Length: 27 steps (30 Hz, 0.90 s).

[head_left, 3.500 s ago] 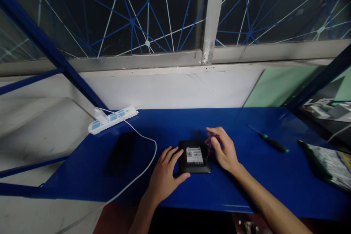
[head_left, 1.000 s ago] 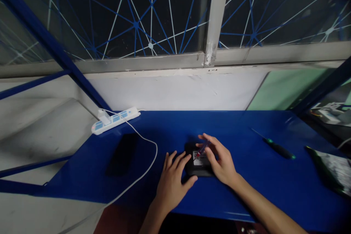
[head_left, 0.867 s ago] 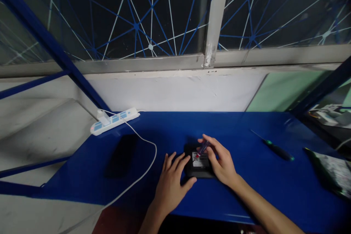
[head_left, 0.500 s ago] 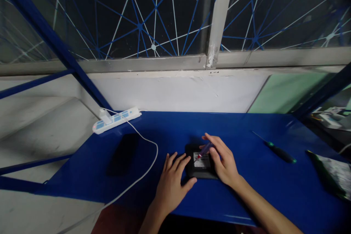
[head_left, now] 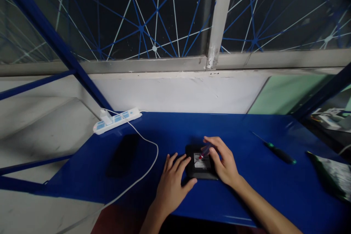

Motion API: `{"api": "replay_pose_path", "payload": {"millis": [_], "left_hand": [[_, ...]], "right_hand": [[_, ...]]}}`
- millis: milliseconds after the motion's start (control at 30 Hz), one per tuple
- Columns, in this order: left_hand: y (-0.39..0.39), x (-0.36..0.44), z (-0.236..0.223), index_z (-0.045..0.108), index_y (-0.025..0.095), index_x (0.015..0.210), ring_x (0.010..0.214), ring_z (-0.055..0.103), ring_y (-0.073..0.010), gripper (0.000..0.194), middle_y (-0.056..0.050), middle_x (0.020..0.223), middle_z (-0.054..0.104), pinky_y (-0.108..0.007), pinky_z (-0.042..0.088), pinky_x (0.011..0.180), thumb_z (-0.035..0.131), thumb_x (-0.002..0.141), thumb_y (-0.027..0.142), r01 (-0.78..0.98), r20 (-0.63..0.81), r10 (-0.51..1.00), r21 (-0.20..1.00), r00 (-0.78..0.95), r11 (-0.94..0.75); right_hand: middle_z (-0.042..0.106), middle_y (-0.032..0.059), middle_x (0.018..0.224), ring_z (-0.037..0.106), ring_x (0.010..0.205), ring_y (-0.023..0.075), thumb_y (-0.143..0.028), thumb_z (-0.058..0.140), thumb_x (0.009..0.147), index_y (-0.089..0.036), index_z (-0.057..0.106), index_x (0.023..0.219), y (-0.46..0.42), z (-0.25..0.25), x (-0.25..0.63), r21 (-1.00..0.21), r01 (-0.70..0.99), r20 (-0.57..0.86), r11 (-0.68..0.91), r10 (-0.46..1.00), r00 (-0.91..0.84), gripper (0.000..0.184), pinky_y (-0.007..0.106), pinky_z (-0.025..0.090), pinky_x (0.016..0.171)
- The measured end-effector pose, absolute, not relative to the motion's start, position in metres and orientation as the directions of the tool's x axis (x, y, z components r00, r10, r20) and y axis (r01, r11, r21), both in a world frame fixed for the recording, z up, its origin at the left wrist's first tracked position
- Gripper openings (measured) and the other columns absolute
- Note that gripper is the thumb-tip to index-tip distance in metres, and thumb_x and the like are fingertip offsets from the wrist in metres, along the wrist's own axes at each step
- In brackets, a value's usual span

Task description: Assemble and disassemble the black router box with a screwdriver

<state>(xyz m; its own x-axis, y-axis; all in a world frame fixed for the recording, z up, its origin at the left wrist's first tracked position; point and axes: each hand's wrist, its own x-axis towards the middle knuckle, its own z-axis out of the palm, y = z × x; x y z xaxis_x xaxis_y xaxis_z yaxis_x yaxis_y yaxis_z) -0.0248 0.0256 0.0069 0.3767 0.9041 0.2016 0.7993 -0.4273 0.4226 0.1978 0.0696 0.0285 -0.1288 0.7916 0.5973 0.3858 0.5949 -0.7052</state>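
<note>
A flat black device with a whitish label lies on the blue table in front of me. My left hand rests with spread fingers at its left side, the fingertips touching that edge. Above the device, my right hand grips a small screwdriver with a dark purple, red-ended handle. The screwdriver tilts, its thin shaft pointing down and left onto the label's left part. Whether the tip sits in a screw is too small to tell.
A second screwdriver, green and black, lies to the right, near a shiny bag. At the back left is a white power strip; its white cable curves across the table. A dark flat object lies left.
My right hand has dipped very slightly, the screwdriver still in its fingers. My left hand and the device stay in place.
</note>
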Motion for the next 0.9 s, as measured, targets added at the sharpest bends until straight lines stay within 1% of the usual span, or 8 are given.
{"api": "replay_pose_path", "payload": {"millis": [133,233,433,567,667,767,833,900], "left_hand": [[0.0258,-0.0249,0.0062,0.045,0.031,0.143,0.142,0.041,-0.0336,0.059,-0.004,0.144,0.057,-0.064,0.029,0.118,0.069,0.09,0.035,0.792,0.217,0.901,0.429,0.376,-0.435],[0.0261,-0.0247,0.0066,0.045,0.03,0.143,0.142,0.041,-0.0339,0.058,-0.004,0.145,0.057,-0.064,0.028,0.118,0.069,0.09,0.034,0.791,0.209,0.903,0.436,0.375,-0.43],[0.0263,-0.024,0.0085,0.046,0.03,0.142,0.142,0.041,-0.0341,0.058,-0.003,0.145,0.057,-0.064,0.029,0.118,0.069,0.089,0.034,0.799,0.199,0.907,0.428,0.371,-0.421],[0.026,-0.0239,0.0082,0.045,0.03,0.142,0.143,0.04,-0.0336,0.058,-0.003,0.145,0.057,-0.064,0.028,0.119,0.069,0.09,0.035,0.801,0.189,0.909,0.43,0.372,-0.417],[0.0259,-0.024,0.0075,0.045,0.03,0.143,0.143,0.04,-0.0336,0.058,-0.003,0.145,0.057,-0.064,0.028,0.119,0.069,0.09,0.035,0.797,0.195,0.908,0.436,0.37,-0.418],[0.0259,-0.0241,0.0072,0.045,0.03,0.143,0.143,0.04,-0.0334,0.058,-0.003,0.145,0.057,-0.064,0.028,0.119,0.069,0.09,0.035,0.795,0.199,0.907,0.436,0.372,-0.421],[0.0257,-0.0241,0.0072,0.045,0.031,0.143,0.143,0.04,-0.0332,0.058,-0.003,0.145,0.056,-0.064,0.028,0.119,0.068,0.09,0.034,0.798,0.2,0.907,0.431,0.371,-0.422],[0.0257,-0.0241,0.0074,0.044,0.031,0.143,0.143,0.04,-0.033,0.058,-0.003,0.145,0.057,-0.064,0.028,0.119,0.068,0.09,0.034,0.801,0.201,0.906,0.423,0.372,-0.422]], "right_hand": [[0.062,0.0103,0.131,0.071,0.098,0.0201,-0.025,0.038,0.103,-0.029,0.047,0.145,0.0685,0.0273,0.1993,-0.76,0.333,0.534,0.558,0.828,-0.169,0.043,0.039,0.055,0.092],[0.063,0.0098,0.132,0.072,0.095,0.0193,-0.025,0.038,0.103,-0.03,0.043,0.147,0.069,0.0258,0.1988,-0.764,0.338,0.53,0.55,0.833,-0.157,0.045,0.039,0.056,0.092],[0.067,0.0057,0.098,0.068,0.085,0.0191,-0.026,0.056,0.097,-0.027,0.056,0.132,0.0728,0.024,0.1951,-0.709,0.425,0.589,0.563,0.804,-0.083,0.034,0.035,0.057,0.08],[0.065,0.0045,0.094,0.065,0.083,0.0182,-0.025,0.059,0.096,-0.026,0.063,0.117,0.0737,0.0276,0.1967,-0.669,0.425,0.63,0.611,0.769,-0.114,0.021,0.032,0.056,0.075],[0.066,0.0072,0.11,0.067,0.097,0.0196,-0.024,0.048,0.101,-0.027,0.059,0.128,0.0716,0.0307,0.1988,-0.707,0.398,0.586,0.585,0.799,-0.133,0.03,0.035,0.055,0.084],[0.063,0.0091,0.127,0.069,0.097,0.0177,-0.023,0.038,0.104,-0.029,0.046,0.145,0.0698,0.0306,0.1993,-0.757,0.35,0.528,0.551,0.833,-0.169,0.042,0.037,0.055,0.09],[0.064,0.0083,0.126,0.07,0.092,0.0164,-0.023,0.041,0.103,-0.03,0.041,0.148,0.0699,0.0289,0.1983,-0.765,0.351,0.516,0.54,0.84,-0.168,0.046,0.036,0.056,0.089],[0.068,0.0068,0.117,0.07,0.09,0.0165,-0.023,0.048,0.101,-0.03,0.044,0.145,0.0709,0.027,0.1968,-0.76,0.369,0.527,0.534,0.84,-0.131,0.045,0.034,0.056,0.087]]}}
